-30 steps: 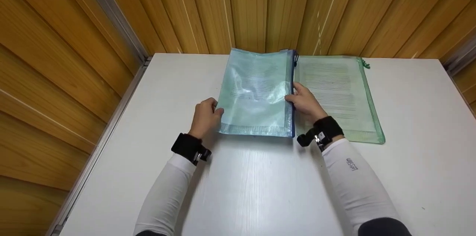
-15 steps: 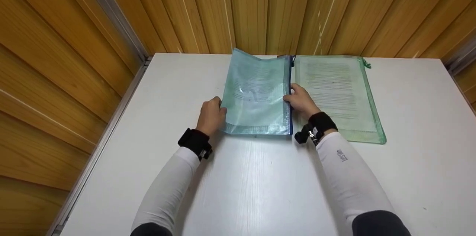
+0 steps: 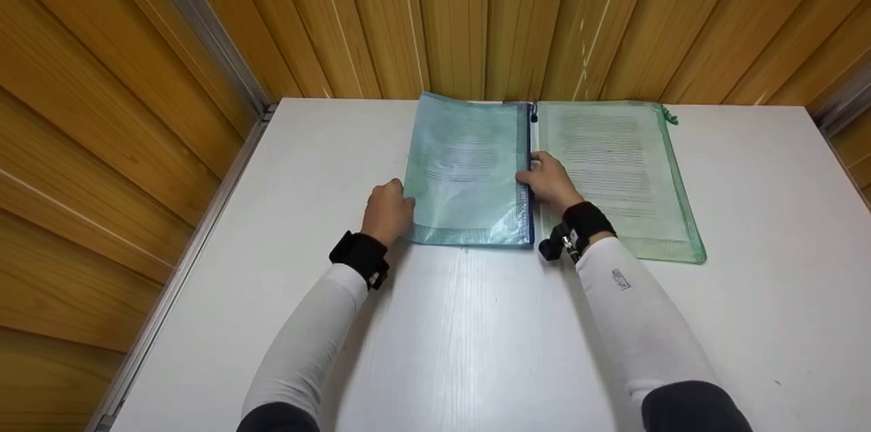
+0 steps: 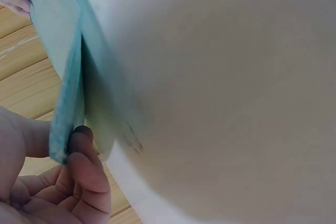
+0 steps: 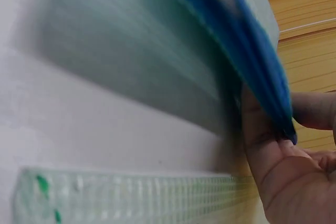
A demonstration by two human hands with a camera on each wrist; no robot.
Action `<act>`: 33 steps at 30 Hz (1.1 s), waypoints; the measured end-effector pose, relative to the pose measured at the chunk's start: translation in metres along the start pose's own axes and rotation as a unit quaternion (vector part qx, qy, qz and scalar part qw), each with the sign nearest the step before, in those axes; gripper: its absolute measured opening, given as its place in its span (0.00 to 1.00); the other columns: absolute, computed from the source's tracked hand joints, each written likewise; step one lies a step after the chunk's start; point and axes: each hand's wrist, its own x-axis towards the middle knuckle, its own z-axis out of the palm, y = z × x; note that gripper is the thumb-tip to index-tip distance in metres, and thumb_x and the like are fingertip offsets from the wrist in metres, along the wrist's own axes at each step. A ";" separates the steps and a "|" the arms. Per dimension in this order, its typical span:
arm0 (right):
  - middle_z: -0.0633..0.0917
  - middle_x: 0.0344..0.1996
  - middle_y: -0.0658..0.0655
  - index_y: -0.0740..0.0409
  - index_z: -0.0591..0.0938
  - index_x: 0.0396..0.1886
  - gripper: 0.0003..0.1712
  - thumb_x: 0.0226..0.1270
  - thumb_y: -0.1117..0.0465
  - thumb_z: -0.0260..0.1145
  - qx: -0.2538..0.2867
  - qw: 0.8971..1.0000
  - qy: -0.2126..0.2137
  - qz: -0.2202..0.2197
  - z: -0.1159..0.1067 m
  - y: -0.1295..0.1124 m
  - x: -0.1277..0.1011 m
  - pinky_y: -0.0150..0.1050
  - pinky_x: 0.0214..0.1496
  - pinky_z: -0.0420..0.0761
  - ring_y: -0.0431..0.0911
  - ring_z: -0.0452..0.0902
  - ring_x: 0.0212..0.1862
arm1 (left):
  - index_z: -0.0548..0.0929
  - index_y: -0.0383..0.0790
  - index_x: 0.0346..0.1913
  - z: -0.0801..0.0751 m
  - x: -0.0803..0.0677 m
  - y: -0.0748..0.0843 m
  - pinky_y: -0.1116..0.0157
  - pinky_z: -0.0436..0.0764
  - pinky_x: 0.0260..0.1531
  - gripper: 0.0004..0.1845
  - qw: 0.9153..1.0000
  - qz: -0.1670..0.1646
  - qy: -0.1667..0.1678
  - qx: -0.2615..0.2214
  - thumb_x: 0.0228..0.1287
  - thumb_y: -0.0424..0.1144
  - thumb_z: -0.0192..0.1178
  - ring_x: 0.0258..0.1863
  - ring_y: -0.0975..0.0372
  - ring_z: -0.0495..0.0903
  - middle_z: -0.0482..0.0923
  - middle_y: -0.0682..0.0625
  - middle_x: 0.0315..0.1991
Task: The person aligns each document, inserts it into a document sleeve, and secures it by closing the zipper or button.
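Observation:
A blue mesh zip pouch (image 3: 468,177) with printed sheets inside lies at the back middle of the white table (image 3: 476,337). My left hand (image 3: 388,211) pinches its left edge (image 4: 65,114) between thumb and fingers. My right hand (image 3: 548,181) grips its right, dark blue zipper edge (image 5: 257,61). The pouch hangs just above the table in the wrist views. A green mesh zip pouch (image 3: 616,173) with printed sheets lies flat right beside it, under my right wrist; its mesh edge (image 5: 131,200) shows in the right wrist view.
Wooden slat walls (image 3: 476,17) close off the table at the back and on both sides. A metal rail (image 3: 184,262) runs along the table's left edge. Bare white tabletop spreads in front of the pouches and to the far left and right.
The blue pouch, held up and bowed a second ago, has come down flatter and slid back toward the wall, alongside the green pouch. Both hands kept their grip and moved with it.

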 end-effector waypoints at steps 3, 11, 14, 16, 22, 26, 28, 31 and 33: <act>0.65 0.80 0.74 0.71 0.55 0.84 0.41 0.81 0.58 0.57 -0.003 1.000 0.004 -0.003 0.001 -0.002 0.000 0.51 0.73 0.76 0.63 0.70 0.76 | 0.84 0.25 0.39 0.000 0.000 -0.003 0.56 0.81 0.32 0.08 1.000 -0.013 -0.003 0.008 0.74 0.29 0.62 0.31 0.56 0.81 0.88 0.31 0.37; 0.71 0.75 0.75 0.74 0.58 0.83 0.40 0.79 0.59 0.55 -0.030 0.999 -0.012 -0.004 -0.001 -0.008 -0.003 0.47 0.63 0.82 0.58 0.77 0.65 | 0.85 0.23 0.47 0.001 0.003 -0.009 0.56 0.84 0.35 0.11 0.998 -0.040 -0.022 0.035 0.75 0.32 0.63 0.34 0.55 0.85 0.89 0.31 0.41; 0.74 0.72 0.75 0.74 0.61 0.81 0.38 0.80 0.59 0.55 -0.037 0.999 -0.019 -0.001 -0.005 -0.010 -0.005 0.40 0.52 0.85 0.52 0.79 0.54 | 0.85 0.23 0.50 0.002 0.005 -0.010 0.56 0.85 0.36 0.12 0.998 -0.047 -0.032 0.041 0.76 0.33 0.63 0.36 0.54 0.86 0.89 0.31 0.43; 0.76 0.69 0.75 0.76 0.64 0.79 0.36 0.80 0.60 0.55 -0.050 0.998 -0.024 -0.007 -0.007 -0.010 -0.006 0.36 0.47 0.84 0.49 0.80 0.48 | 0.85 0.23 0.52 0.001 0.006 -0.011 0.55 0.86 0.39 0.13 0.997 -0.047 -0.037 0.050 0.76 0.33 0.64 0.38 0.52 0.87 0.89 0.31 0.44; 0.81 0.61 0.79 0.81 0.69 0.73 0.30 0.81 0.62 0.56 -0.061 0.996 -0.056 -0.018 -0.017 -0.011 -0.009 0.35 0.45 0.89 0.45 0.89 0.39 | 0.83 0.23 0.58 -0.001 0.011 -0.009 0.51 0.88 0.47 0.17 0.994 -0.051 -0.058 0.082 0.74 0.33 0.64 0.44 0.48 0.88 0.88 0.30 0.48; 0.81 0.62 0.80 0.81 0.70 0.72 0.29 0.81 0.63 0.55 -0.063 0.994 -0.084 -0.023 -0.026 -0.011 -0.013 0.37 0.45 0.90 0.46 0.90 0.40 | 0.82 0.23 0.59 -0.003 0.014 -0.006 0.51 0.88 0.48 0.18 0.991 -0.053 -0.072 0.097 0.73 0.33 0.64 0.46 0.47 0.88 0.87 0.30 0.49; 0.81 0.62 0.80 0.80 0.71 0.71 0.29 0.79 0.63 0.56 -0.080 0.992 -0.091 -0.033 -0.032 -0.011 -0.017 0.37 0.45 0.89 0.47 0.91 0.42 | 0.83 0.24 0.58 -0.005 0.015 -0.004 0.51 0.88 0.47 0.17 0.990 -0.053 -0.078 0.105 0.73 0.33 0.64 0.45 0.47 0.88 0.87 0.31 0.48; 0.81 0.63 0.80 0.80 0.72 0.72 0.30 0.79 0.63 0.56 -0.099 0.989 -0.097 -0.044 -0.040 -0.012 -0.023 0.37 0.47 0.90 0.50 0.92 0.44 | 0.83 0.25 0.59 -0.009 0.017 0.002 0.52 0.87 0.47 0.18 0.987 -0.060 -0.095 0.118 0.73 0.34 0.64 0.42 0.51 0.84 0.87 0.32 0.48; 0.80 0.65 0.79 0.78 0.71 0.73 0.30 0.80 0.61 0.56 -0.114 0.987 -0.098 -0.048 -0.047 -0.013 -0.029 0.39 0.49 0.90 0.53 0.92 0.47 | 0.83 0.25 0.59 -0.012 0.017 0.006 0.52 0.86 0.48 0.18 0.985 -0.066 -0.110 0.120 0.73 0.35 0.64 0.40 0.52 0.80 0.87 0.33 0.48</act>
